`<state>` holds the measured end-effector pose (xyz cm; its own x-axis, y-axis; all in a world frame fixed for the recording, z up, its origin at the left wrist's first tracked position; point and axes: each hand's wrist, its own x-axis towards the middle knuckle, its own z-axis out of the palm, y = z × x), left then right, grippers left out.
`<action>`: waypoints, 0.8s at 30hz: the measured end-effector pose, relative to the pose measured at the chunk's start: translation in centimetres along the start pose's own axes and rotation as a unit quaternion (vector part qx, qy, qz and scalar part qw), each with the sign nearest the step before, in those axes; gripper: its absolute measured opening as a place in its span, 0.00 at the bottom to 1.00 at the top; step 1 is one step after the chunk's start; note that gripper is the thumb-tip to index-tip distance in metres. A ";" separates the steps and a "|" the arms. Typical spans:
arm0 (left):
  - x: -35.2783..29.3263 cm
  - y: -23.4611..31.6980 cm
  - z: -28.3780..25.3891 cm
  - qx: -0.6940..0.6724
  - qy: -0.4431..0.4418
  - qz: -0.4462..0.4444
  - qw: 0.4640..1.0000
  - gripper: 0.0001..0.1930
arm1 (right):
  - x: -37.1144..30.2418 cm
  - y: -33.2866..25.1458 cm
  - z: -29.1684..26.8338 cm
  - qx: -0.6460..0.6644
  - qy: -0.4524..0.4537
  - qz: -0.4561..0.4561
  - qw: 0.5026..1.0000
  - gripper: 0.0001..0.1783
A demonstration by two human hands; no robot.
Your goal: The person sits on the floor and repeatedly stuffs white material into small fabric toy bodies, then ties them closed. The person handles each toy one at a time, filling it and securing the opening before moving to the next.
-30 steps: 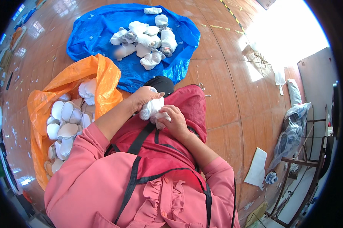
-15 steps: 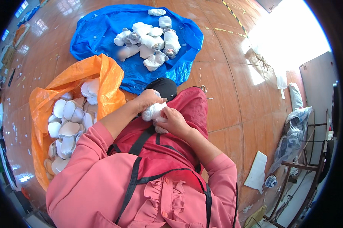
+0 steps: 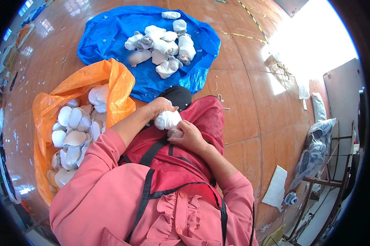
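Glossy reddish-brown floor [image 3: 238,102], seamed and flecked with white scraps, stretches through a room with glare pouring in at 2 o'clock from the hands. A crinkled blue sheet [image 3: 111,37] at 12 o'clock carries lumpy white bundles [image 3: 187,47]; at 9 o'clock an orange sack [image 3: 43,123] gapes around smooth, rounded white and beige pads [image 3: 74,139]. A clear plastic bag [image 3: 316,137] slumps at 3 o'clock. Over a red apron [image 3: 205,117], the left hand [image 3: 162,106] keeps its grip closed around a soft white bundle [image 3: 168,120]; the right hand's [image 3: 189,137] grip pinches its lower end.
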<state>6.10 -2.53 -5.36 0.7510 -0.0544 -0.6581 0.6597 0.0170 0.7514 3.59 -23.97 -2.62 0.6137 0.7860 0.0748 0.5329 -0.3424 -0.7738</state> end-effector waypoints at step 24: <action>-9.7 7.9 -0.1 0.439 -0.158 0.427 0.774 0.54 | -0.6 2.3 -1.3 0.719 -0.043 0.145 0.679 0.16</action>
<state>4.05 -1.81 6.93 0.7656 -0.6422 0.0382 -0.4534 -0.4964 0.7403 5.19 -25.91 -3.66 0.5019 0.8415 -0.2000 -0.7596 0.3181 -0.5673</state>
